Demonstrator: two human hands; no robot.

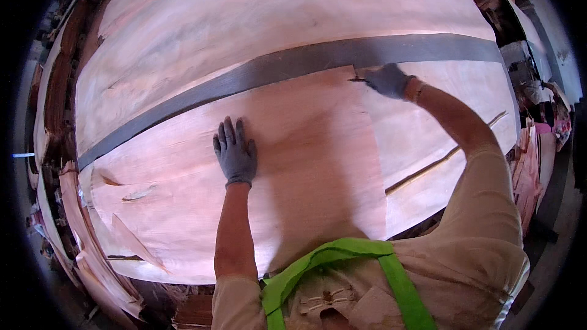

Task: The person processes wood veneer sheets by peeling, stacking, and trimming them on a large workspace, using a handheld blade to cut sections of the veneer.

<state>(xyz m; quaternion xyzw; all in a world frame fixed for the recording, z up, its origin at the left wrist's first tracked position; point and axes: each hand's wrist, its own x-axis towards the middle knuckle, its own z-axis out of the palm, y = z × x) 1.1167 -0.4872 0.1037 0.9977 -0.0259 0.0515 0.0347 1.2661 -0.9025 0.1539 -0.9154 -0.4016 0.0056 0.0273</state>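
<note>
My gloved left hand lies flat with its fingers apart on a thin pinkish wood veneer sheet. Farther off to the right, my gloved right hand is closed around a small dark knife, most of it hidden in the glove. The knife's tip points left, at the sheet's far right corner. To the right of that sheet's straight edge shows a paler veneer surface. A long dark grey band runs crosswise just beyond both hands.
Another wide veneer sheet covers the far side. A long brown split marks the right surface; a torn hole and a loose sliver lie left. Ragged veneer scraps hang at the left edge, more scraps at the right.
</note>
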